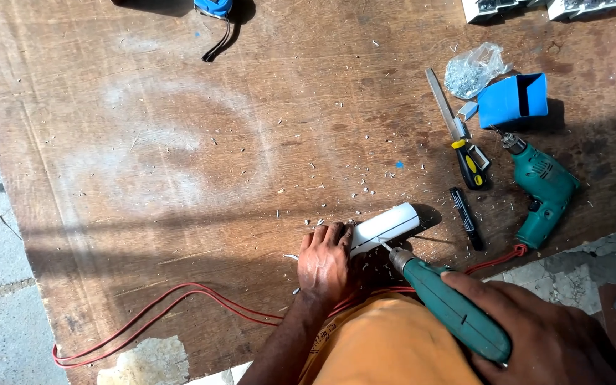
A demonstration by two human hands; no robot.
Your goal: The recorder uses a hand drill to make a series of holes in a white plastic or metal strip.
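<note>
My left hand (324, 264) presses down on the near end of a short white plastic profile piece (386, 227) lying on a brown wooden board (180, 142). My right hand (543, 335) grips a teal electric drill (450, 306). Its bit touches the side of the white piece right beside my left fingers. My knee in orange cloth (386, 349) is just below both hands.
A second teal drill (545, 191) lies at the right, with a black marker (467, 217), a yellow-black handled knife (458, 132), a blue box (513, 100) and a clear bag of screws (472, 70). Red cable (144, 314) loops along the near edge. Shavings litter the board.
</note>
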